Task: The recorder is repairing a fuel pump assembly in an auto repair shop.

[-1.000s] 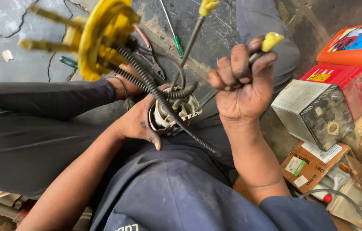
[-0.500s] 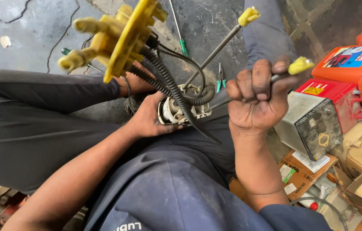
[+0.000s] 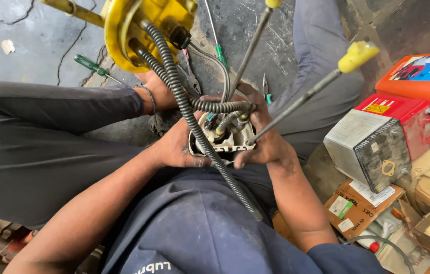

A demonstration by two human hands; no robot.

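**Both hands cradling a pump housing in the lap**

The person is sitting on a cracked concrete floor [image 3: 32,30] and holding a whitish round pump housing [image 3: 223,136] between the knees, low in the lap. The left hand [image 3: 177,147] is cupping the housing's left side, fingers wrapped under it. The right hand [image 3: 263,144] is gripping the right side, thumb lying over the rim, and is also closing around the lower end of a metal rod [image 3: 296,109] tipped with a yellow cap [image 3: 357,55].

A black corrugated hose [image 3: 184,101] is running from the housing up to a yellow flanged top piece [image 3: 138,25], which is hanging near the camera (partly out of frame). A second rod [image 3: 248,53] is rising from the housing toward the upper edge.

On the floor beyond the knees, a green-handled screwdriver [image 3: 90,65] and a pair of pliers [image 3: 190,76] are lying near each other. To the right, a grey boxy battery [image 3: 367,147] is standing just beside a red one [image 3: 408,119], with cardboard boxes [image 3: 362,208] in front of them.
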